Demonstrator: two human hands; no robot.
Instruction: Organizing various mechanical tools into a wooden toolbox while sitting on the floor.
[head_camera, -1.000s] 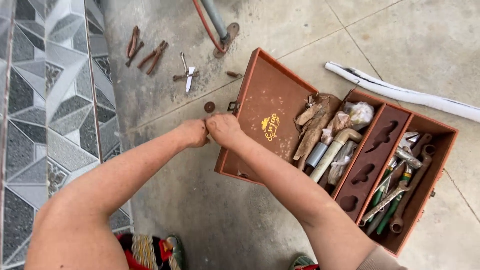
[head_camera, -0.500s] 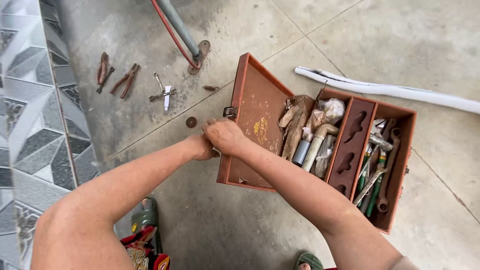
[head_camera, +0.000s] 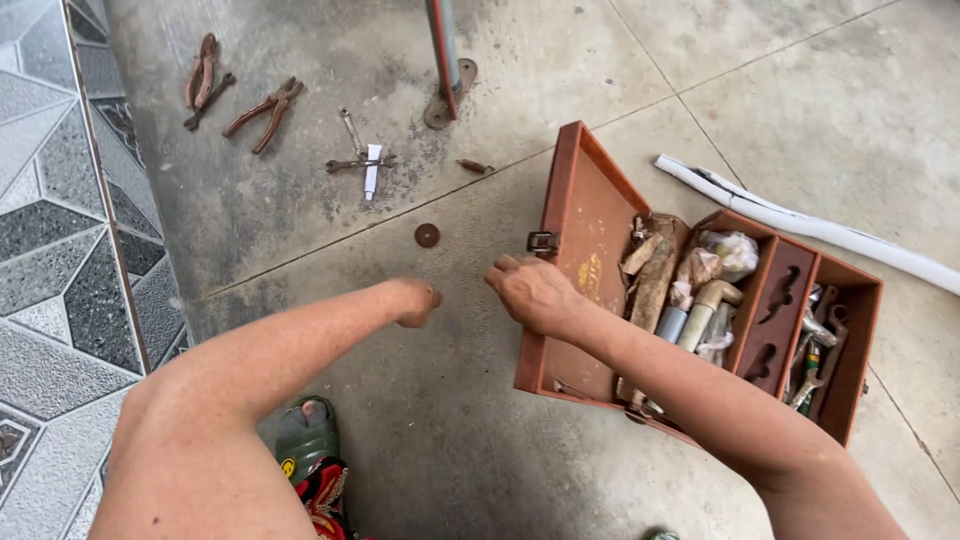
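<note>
**Hands apart over the concrete, rusty disc just ahead of them**

So the left hand (head_camera: 415, 300) is curled into a loose fist, fingers together. Can't tell if it's pinching anything, the knuckles hide it. The right hand (head_camera: 530, 290) hangs beside the toolbox (head_camera: 585, 215) lid, fingers bent and slightly spread, nothing visibly in them; it looks just off the lid's edge near the latch (head_camera: 541, 241), maybe brushing it, hard to say.

The bit that matters: the small round disc (head_camera: 427, 235) lies flat on the floor just beyond the left fist, away from the body. Round, so no long axis to speak of. The left hand is clearly nearer; the right sits off to the side and a bit farther.

Farther out, well apart from both hands: two pliers (head_camera: 265, 112), a small white-handled tool (head_camera: 371, 165), a short rusty bit (head_camera: 472, 166), and a pole's base plate (head_camera: 440, 105). Box compartments hold pipe fittings (head_camera: 700, 310) and wrenches (head_camera: 815, 365). A white tube (head_camera: 800, 220) lies behind it.
</note>
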